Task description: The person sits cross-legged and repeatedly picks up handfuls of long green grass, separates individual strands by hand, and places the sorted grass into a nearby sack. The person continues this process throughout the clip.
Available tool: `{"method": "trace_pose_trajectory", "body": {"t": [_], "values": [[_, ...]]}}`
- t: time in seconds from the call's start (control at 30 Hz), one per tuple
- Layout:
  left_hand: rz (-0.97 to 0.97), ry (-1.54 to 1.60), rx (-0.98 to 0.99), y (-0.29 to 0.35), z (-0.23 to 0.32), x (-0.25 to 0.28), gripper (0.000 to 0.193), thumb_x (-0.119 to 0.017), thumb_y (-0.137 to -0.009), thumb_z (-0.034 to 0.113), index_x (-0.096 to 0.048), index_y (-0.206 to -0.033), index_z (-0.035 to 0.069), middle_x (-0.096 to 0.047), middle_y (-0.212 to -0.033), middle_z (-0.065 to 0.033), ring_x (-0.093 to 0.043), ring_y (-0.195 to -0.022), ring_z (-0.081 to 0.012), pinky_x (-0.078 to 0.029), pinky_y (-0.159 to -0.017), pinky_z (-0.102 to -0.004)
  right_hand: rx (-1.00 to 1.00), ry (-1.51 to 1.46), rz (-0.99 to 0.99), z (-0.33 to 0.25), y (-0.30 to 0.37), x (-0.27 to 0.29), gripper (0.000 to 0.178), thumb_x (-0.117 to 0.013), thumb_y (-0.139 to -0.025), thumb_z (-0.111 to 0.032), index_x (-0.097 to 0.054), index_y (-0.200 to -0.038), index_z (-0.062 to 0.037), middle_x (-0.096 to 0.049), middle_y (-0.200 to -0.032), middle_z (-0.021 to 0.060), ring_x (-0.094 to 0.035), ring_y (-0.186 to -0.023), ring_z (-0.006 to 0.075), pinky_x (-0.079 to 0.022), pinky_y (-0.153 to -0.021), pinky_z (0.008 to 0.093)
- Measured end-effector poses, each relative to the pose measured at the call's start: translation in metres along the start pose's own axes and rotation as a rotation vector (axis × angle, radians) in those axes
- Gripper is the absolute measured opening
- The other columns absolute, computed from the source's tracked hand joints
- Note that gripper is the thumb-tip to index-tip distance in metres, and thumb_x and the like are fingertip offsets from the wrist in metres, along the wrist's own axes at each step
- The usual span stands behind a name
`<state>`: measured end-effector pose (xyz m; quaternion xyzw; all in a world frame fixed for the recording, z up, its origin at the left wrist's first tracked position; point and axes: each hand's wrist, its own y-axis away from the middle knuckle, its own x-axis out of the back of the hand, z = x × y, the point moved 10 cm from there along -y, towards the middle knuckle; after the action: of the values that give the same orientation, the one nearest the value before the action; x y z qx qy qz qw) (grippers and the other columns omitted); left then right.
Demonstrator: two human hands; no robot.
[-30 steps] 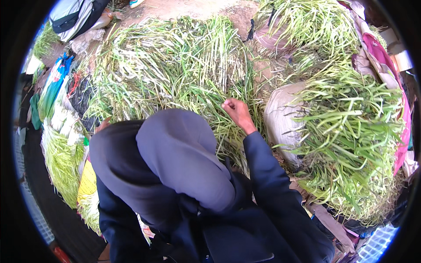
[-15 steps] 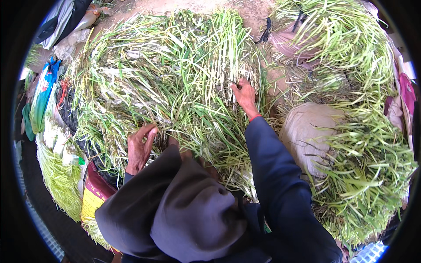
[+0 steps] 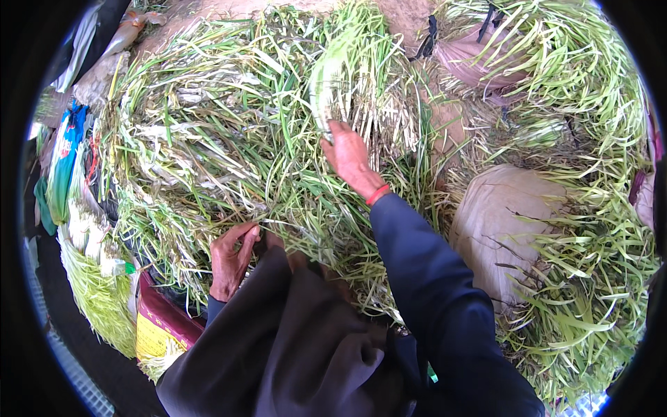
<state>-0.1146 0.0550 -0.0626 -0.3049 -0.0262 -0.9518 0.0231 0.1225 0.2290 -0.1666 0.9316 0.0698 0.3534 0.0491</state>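
A broad heap of long green leafy stalks, with pale stems and withered brown leaves mixed in, spreads before my knees. Over its middle, my right hand, with a red band at the wrist, is closed on the lower end of a few green stalks. Their upper part is smeared by motion. Beside my left knee, my left hand is in a pinch, thumb against forefinger, low over the heap's near edge. What it holds, if anything, cannot be made out.
On the right, a pale cloth sack lies among more green leaves. A pinkish bundle with black ties is at the far right. To my left are bundled stalks, a blue bag and a maroon-and-yellow bag.
My right hand has moved left and a little nearer, and blurred stalks now rise from it. My left hand has shifted slightly, still pinched. The view has tilted a little.
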Motion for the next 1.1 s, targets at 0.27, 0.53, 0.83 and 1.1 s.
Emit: {"method": "trace_pose_trajectory", "body": {"t": [0.27, 0.53, 0.83, 1.1], "values": [[-0.011, -0.036, 0.000, -0.011, 0.010, -0.001, 0.014, -0.069, -0.090, 0.009, -0.071, -0.098, -0.002, -0.072, -0.083, -0.0122, -0.070, -0.071, -0.0162, -0.054, -0.064, -0.0270, -0.092, -0.278, 0.046, 0.023, 0.035, 0.020, 0.051, -0.079, -0.081, -0.018, -0.057, -0.126, -0.0049, -0.062, -0.116, 0.0132, -0.067, -0.092, 0.0193, -0.060, -0.071, 0.0304], [-0.071, -0.030, 0.014, -0.007, 0.019, -0.006, 0.013, -0.070, -0.089, 0.008, -0.071, -0.098, -0.001, -0.072, -0.083, -0.0113, -0.070, -0.072, -0.0157, -0.054, -0.066, -0.0274, -0.285, -0.709, -0.030, 0.041, 0.073, 0.070, 0.033, -0.056, -0.100, -0.032, -0.069, -0.107, -0.0023, -0.061, -0.081, 0.0002, -0.051, -0.066, 0.0083, -0.043, -0.064, 0.0249], [-0.146, 0.274, 0.127, -0.013, 0.047, -0.005, 0.020, -0.066, -0.094, 0.016, -0.070, -0.100, -0.003, -0.069, -0.080, -0.0071, -0.065, -0.075, -0.0120, -0.051, -0.071, -0.0258, 0.041, -0.413, 0.114, -0.047, 0.156, 0.122, 0.025, -0.069, -0.091, -0.013, -0.068, -0.107, 0.0058, -0.067, -0.098, 0.0095, -0.062, -0.076, 0.0122, -0.051, -0.067, 0.0249], [-0.508, 0.477, -0.062, -0.029, 0.074, -0.088, 0.024, -0.065, -0.094, 0.014, -0.068, -0.117, 0.010, -0.064, -0.120, -0.0041, -0.060, -0.101, -0.0125, -0.050, -0.085, -0.0281, 0.099, -0.271, 0.099, -0.075, 0.207, 0.104, 0.020, -0.073, -0.087, -0.008, -0.068, -0.102, 0.0040, -0.066, -0.104, 0.0118, -0.063, -0.083, 0.0141, -0.052, -0.069, 0.0272]]}}
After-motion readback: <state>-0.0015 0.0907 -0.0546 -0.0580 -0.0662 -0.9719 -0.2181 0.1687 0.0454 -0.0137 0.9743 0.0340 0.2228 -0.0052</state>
